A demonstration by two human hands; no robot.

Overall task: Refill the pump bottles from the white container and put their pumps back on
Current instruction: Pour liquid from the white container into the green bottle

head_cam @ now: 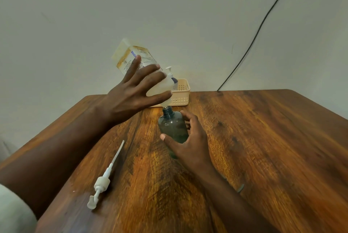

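Note:
My left hand [135,89] grips the white container [131,57], tilted mouth-down so its spout sits right over the neck of a dark green translucent bottle [172,125]. That bottle stands upright on the wooden table [263,138] with no pump on it. My right hand [190,138] wraps around its lower body and steadies it. A white pump [104,180] with its long dip tube lies flat on the table at the front left. A second bottle with a white pump [170,74] fitted stands in the basket behind.
A cream plastic basket [181,93] sits at the table's back edge against the pale wall. A black cable [259,31] runs down the wall to the table's rear right. The table's left edge slants close to my left forearm.

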